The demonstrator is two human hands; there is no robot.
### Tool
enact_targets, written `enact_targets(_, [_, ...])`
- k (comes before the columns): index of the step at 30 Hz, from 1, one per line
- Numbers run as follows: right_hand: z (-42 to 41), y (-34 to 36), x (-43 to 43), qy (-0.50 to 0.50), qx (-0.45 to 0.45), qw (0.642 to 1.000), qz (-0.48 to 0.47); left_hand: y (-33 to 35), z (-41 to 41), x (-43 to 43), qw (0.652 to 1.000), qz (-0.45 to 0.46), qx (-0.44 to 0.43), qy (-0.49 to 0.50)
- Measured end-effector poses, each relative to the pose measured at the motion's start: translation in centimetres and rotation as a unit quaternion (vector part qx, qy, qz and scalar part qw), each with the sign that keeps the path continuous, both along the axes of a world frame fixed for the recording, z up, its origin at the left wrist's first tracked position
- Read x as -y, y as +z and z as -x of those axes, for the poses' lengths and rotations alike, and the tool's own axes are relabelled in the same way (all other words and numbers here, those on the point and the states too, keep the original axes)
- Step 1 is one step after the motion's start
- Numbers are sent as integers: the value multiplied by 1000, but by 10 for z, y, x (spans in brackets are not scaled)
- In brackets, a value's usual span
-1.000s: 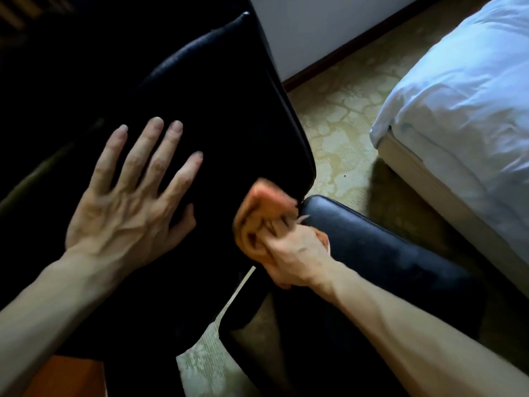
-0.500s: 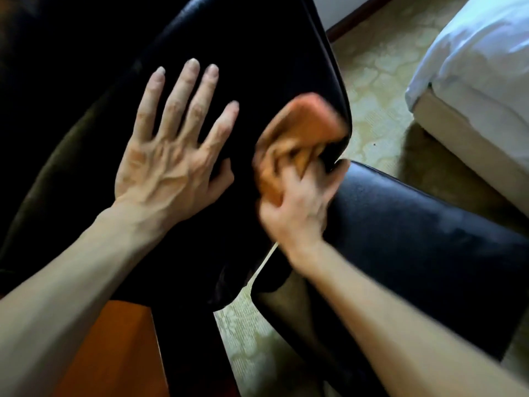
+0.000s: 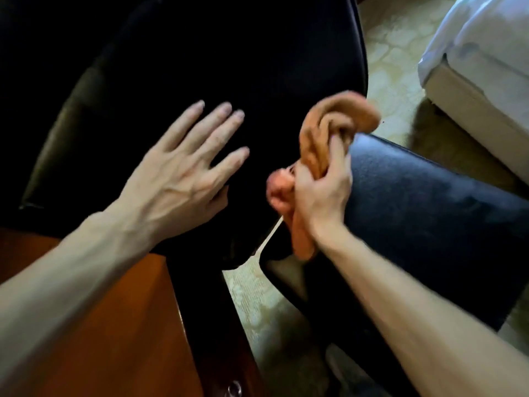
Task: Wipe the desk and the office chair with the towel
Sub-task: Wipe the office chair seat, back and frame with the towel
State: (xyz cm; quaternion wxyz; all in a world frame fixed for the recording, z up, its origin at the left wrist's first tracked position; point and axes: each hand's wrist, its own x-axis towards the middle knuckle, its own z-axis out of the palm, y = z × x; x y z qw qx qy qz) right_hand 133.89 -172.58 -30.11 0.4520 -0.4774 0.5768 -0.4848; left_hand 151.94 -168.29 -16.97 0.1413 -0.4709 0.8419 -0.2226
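A black leather office chair fills the view: its backrest (image 3: 229, 53) at upper left, its seat (image 3: 429, 213) at right. My left hand (image 3: 183, 179) lies flat on the backrest with fingers spread and straight. My right hand (image 3: 320, 193) grips a bunched orange towel (image 3: 332, 124) at the backrest's right edge, just above the seat's corner. Part of the towel hangs below my fist. A wooden desk (image 3: 114, 325) shows at lower left, partly under my left forearm.
A bed with white bedding (image 3: 483, 53) on a pale base stands at the upper right. Patterned beige carpet (image 3: 395, 61) lies between chair and bed. A metal drawer knob (image 3: 233, 389) sits at the desk's bottom edge.
My right hand with the towel rose along the backrest's right edge, then came back down to the seat corner. My left hand has shifted lower on the backrest.
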Motion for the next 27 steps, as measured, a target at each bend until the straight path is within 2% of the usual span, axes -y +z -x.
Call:
enact_targets(3, [-11, 6, 21, 62, -69, 995, -28, -3, -11, -34, 1000, 2, -2, 3])
enact_targets(6, [-41, 9, -35, 118, -114, 986, 20, -1, -22, -58, 999, 30, -15, 28])
enact_targets(10, [-56, -11, -137, 297, -209, 920, 144, 5, -37, -74, 999, 28, -5, 21])
enact_targets(14, [-44, -32, -145, 373, -205, 885, 189, 4, -42, -74, 999, 42, 4, 4])
enact_targets(15, [-36, -36, -140, 403, -209, 858, 239, 3, -41, -74, 999, 52, 0, 4])
enact_targets(17, [-14, -46, -124, 456, -233, 775, 370, 1, -38, -75, 998, 65, -5, 10])
enact_targets(18, [-3, -48, -116, 459, -232, 758, 402, 1, -37, -75, 998, 67, -5, 10])
enact_targets(19, [4, -47, -108, 440, -208, 777, 399, 0, -37, -75, 998, 66, -5, 11])
enact_targets(21, [4, -38, -92, 339, -113, 868, 345, 1, -38, -74, 998, 68, -6, 13])
enact_targets(23, [-9, -25, -79, 207, -60, 930, 298, 0, -38, -74, 997, 71, -8, 11])
enact_targets(25, [-26, -18, -74, 137, -77, 950, 269, -2, -37, -73, 997, 75, -13, 12])
enact_targets(27, [-40, -23, -85, 179, -124, 941, 259, -4, -38, -74, 996, 82, -18, 18])
